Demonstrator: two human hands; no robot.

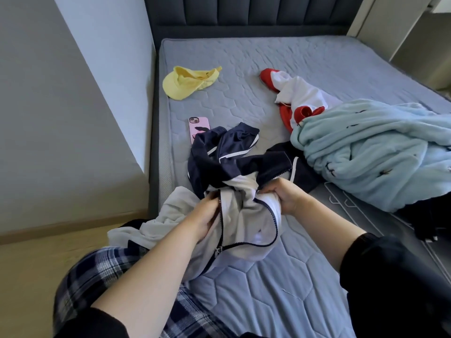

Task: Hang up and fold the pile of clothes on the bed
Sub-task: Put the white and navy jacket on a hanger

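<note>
Jacket: A navy-and-white zip jacket point(244, 172) lay bunched on the bed point(268, 57), its pale lining turned up between the two grips and its navy bulk spilling just beyond them.

Left grip: The left grip point(205, 215) had its fingers curled into the lining, right beside one run of the zip point(222, 228).

Right grip: The right grip point(285, 196) was closed on the opposite zip edge, with white cloth gathered under the fingers.

Zip: It was undone. The dark teeth looped from one grip toward the person and back up to the other.

Handling: The cloth looked soft, light and limp, and likely a little slick. It would sag wherever it was not held. The collar or shoulder seams looked the surest places to hold it for hanging, though both were buried in the bundle.

Beyond the left grip: A pink phone point(199, 128) lay partly under the navy cloth. A yellow cap point(188, 81) lay farther off.

Beyond the right grip: A pale blue fleece point(375, 152) was heaped near, with a red-and-white garment point(297, 93) past it. Both were untouched.
</note>
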